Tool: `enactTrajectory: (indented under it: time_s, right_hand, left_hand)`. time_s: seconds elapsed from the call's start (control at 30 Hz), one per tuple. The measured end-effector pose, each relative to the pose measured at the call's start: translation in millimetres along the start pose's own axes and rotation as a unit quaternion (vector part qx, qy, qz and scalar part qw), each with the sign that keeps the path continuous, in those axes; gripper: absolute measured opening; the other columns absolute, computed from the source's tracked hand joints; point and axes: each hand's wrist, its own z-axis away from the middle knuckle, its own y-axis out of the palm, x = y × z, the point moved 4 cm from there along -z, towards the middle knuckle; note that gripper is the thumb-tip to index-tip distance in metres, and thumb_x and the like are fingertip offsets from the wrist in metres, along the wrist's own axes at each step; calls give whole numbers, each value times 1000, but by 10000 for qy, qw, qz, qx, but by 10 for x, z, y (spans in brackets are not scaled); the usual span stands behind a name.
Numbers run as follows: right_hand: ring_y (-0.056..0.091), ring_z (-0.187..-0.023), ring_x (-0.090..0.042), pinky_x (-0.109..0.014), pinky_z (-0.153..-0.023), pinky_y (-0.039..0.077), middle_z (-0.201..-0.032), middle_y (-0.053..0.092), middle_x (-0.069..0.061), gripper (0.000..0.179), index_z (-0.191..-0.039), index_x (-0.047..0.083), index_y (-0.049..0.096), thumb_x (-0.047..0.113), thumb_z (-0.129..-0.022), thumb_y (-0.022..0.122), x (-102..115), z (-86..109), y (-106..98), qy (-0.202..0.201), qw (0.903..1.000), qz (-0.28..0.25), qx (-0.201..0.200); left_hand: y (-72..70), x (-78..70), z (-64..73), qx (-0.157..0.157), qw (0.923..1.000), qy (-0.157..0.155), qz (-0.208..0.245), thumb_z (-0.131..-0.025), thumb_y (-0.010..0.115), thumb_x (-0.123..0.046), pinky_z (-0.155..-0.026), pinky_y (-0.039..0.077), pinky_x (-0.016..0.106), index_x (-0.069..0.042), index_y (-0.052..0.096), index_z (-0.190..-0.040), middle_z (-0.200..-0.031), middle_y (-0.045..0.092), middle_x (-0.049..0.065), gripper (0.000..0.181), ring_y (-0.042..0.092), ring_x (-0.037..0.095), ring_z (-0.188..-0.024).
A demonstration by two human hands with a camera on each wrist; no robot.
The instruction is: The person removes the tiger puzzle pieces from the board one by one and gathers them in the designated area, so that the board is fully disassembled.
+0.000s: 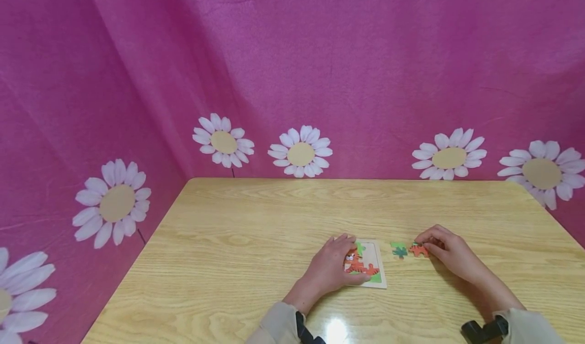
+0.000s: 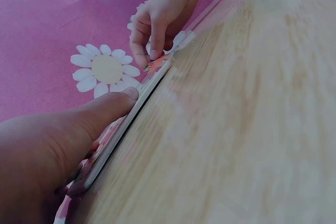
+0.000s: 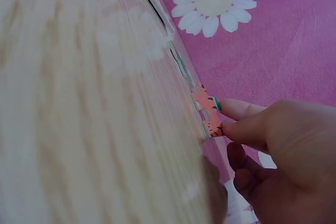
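Note:
A square jigsaw puzzle board [image 1: 376,255] with a pale frame lies on the table, partly filled with orange and green tiger pieces. My left hand [image 1: 330,262] spans its left side, holding it with the thumb on the near edge and fingers toward the far edge; the palm hides part of the picture. Between right thumb and index finger, an orange, black-striped puzzle piece [image 3: 207,111] with a bit of green is pinched and tilted up. The right hand [image 1: 450,250] is to the right of the board. Between them lies a green puzzle piece [image 1: 399,251].
The wood-grain table [image 1: 219,252] reaches back to a pink cloth [image 1: 365,69] printed with white daisies. A dark wrist strap [image 1: 486,329] shows at the right sleeve, and light glares off the tabletop near the front.

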Motion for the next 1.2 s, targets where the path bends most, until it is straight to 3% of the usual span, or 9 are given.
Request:
enactTrajectory:
  time_s: [0.2,1.2]
  right_hand:
    - [45,-81,8,-12,-67,40,-94,64,-4,21,-94,10,71,-8,-89,62,-49,-7,13,357,9989,-9,315]
    - [46,-87,12,-10,-73,41,-99,65,-6,13,-97,10,71,2,-92,63,-123,-30,36,734,9944,-42,764]
  left_hand:
    - [-4,-3,3,9,10000,-8,4,-80,70,-61,-123,25,28,-18,52,-141,-151,47,-6,76,35,9,-146]
    - [9,15,-11,50,10000,-38,30,-80,71,-61,-124,23,29,-19,49,-143,-151,47,-7,79,34,9,-146]
